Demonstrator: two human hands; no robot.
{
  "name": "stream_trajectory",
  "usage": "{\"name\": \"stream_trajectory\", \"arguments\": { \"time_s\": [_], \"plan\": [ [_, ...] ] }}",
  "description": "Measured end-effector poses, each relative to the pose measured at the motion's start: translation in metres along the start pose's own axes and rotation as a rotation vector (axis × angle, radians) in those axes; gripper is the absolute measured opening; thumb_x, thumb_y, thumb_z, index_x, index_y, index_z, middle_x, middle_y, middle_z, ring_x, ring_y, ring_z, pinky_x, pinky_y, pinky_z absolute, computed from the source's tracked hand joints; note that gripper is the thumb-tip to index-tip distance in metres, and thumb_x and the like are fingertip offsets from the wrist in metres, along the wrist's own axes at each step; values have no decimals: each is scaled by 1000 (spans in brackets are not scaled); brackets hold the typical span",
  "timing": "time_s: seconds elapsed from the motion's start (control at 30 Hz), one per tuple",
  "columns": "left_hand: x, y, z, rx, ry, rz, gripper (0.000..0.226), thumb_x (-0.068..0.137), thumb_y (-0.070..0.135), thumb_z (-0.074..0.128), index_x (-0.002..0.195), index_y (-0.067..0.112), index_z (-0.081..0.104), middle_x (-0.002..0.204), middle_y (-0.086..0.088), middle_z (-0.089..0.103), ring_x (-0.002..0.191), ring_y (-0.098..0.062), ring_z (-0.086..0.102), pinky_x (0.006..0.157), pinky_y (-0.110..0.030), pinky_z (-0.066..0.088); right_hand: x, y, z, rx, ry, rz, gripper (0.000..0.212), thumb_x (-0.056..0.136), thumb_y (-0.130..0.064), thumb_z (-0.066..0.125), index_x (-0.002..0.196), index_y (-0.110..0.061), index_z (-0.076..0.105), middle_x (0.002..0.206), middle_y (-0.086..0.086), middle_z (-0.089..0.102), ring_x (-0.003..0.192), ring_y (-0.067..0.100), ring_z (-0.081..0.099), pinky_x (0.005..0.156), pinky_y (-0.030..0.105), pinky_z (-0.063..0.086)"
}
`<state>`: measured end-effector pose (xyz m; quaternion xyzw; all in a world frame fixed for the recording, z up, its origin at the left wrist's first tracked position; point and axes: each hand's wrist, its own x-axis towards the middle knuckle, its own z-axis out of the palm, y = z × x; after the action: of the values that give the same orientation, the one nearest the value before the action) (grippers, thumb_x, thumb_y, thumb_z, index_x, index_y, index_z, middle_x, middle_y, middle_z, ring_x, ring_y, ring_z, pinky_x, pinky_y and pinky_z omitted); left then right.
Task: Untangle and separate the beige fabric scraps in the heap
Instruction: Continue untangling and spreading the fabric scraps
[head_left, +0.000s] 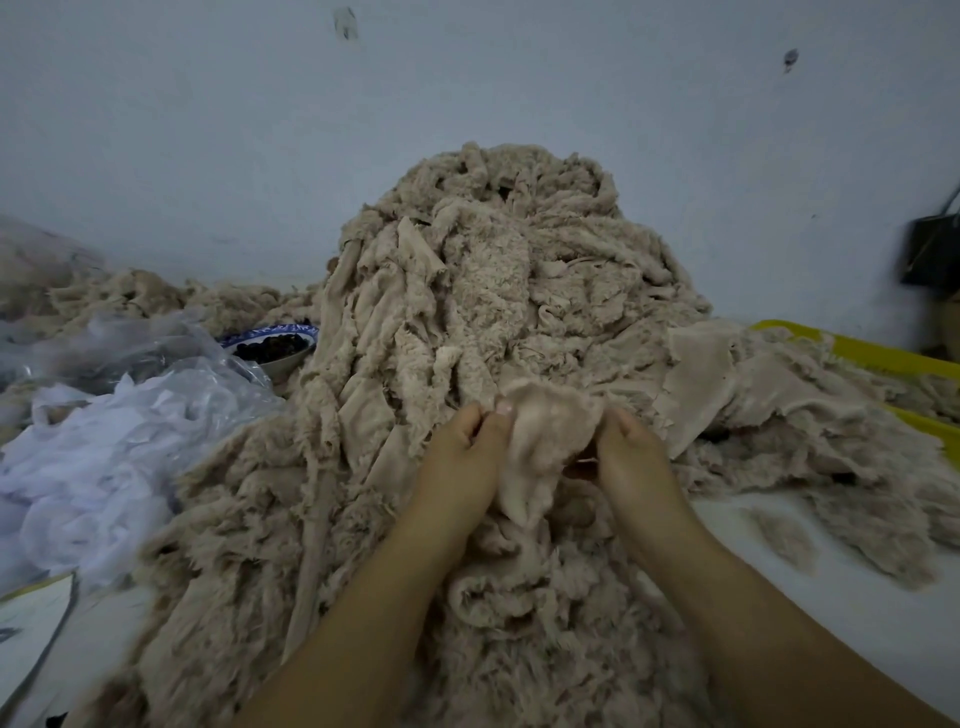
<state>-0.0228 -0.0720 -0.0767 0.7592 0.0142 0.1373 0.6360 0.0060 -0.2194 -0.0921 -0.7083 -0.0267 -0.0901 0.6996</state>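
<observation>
Both hands (545, 447) pinch a pale fleecy scrap (545, 441) above the tangled beige heap (467, 291).

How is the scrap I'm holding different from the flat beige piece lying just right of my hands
The held scrap is bunched and folded between the left hand and right hand; the flat piece lies spread open on the heap, no hand touching it. The held scrap looks pinker; the flat piece looks greyer. Both are beige fabric scraps.
</observation>
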Motion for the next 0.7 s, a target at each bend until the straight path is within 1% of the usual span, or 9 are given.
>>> {"name": "stream_trajectory", "arguments": {
  "time_s": [0.1, 0.2, 0.3, 0.37, 0.43, 0.47, 0.53, 0.6, 0.7],
  "plan": [
    [0, 4, -4, -128, 19, -88, 44, 98, 44, 57, 94, 0, 63, 91, -23, 66, 79, -29, 60, 84, -51, 54, 0, -6, -6, 145, -118, 79, 42, 100, -48, 46, 86, -16, 70, 76, 1, 73, 63, 12, 67, 60, 30, 54],
    [4, 3, -7, -259, 126, -173, 32, 98, 37, 60, 91, 7, 70, 100, -22, 73, 88, -27, 70, 90, -50, 55, -10, -1, -2, -130, -458, 35, 48, 79, -81, 51, 92, -40, 74, 87, -24, 72, 78, -5, 67, 74, 20, 51],
    [13, 0, -14, -506, 205, -285, 24, 99, 31, 60, 102, 10, 72, 95, -10, 77, 89, -21, 75, 84, -40, 60, -19, 4, 6, -419, -692, -45, 24, 84, -64, 64, 90, -41, 69, 90, -28, 69, 83, -19, 60, 67, 3, 43],
    [18, -3, -20, -675, 251, -316, 23, 101, 25, 57, 111, 9, 70, 102, -10, 77, 95, -25, 73, 91, -43, 57, -19, 4, 6, -445, -634, -71, 23, 92, -48, 63, 81, -28, 68, 76, -20, 61, 67, -11, 56, 64, 10, 40],
    [23, -6, -23, -714, 311, -282, 21, 103, 20, 54, 119, 11, 65, 111, -10, 73, 100, -25, 71, 93, -44, 56, -18, -3, 4, -270, -469, -37, 33, 95, -41, 61, 85, -11, 67, 71, -1, 60, 65, 5, 56, 66, 26, 40],
    [24, -7, -22, -682, 344, -243, 22, 103, 19, 53, 122, 14, 63, 113, -7, 71, 101, -22, 69, 92, -40, 56, -16, -6, 2, -132, -388, 1, 31, 95, -39, 62, 88, -10, 70, 76, 10, 66, 72, 12, 60, 70, 31, 42],
    [22, -9, -20, -401, 388, -99, 18, 103, 19, 53, 119, 19, 62, 94, 7, 71, 81, -7, 66, 73, -27, 56, -15, -13, -1, 123, -286, 110, 28, 96, -36, 62, 93, -11, 74, 95, 20, 72, 84, 24, 69, 78, 37, 50],
    [14, -7, -15, -99, 290, 92, 23, 103, 17, 49, 110, 31, 66, 80, 18, 67, 66, -1, 60, 61, -21, 51, -12, -16, -3, 246, -233, 186, 26, 97, -35, 59, 97, -15, 76, 98, 12, 76, 90, 25, 73, 82, 37, 56],
    [-5, -1, 0, 169, -76, 227, 26, 101, 36, 48, 94, 59, 58, 90, 37, 61, 80, 20, 55, 67, -2, 41, -11, -18, -1, 243, -145, 148, 30, 95, -42, 59, 101, -17, 75, 98, 7, 77, 94, 24, 74, 90, 42, 56]
  ]
}}
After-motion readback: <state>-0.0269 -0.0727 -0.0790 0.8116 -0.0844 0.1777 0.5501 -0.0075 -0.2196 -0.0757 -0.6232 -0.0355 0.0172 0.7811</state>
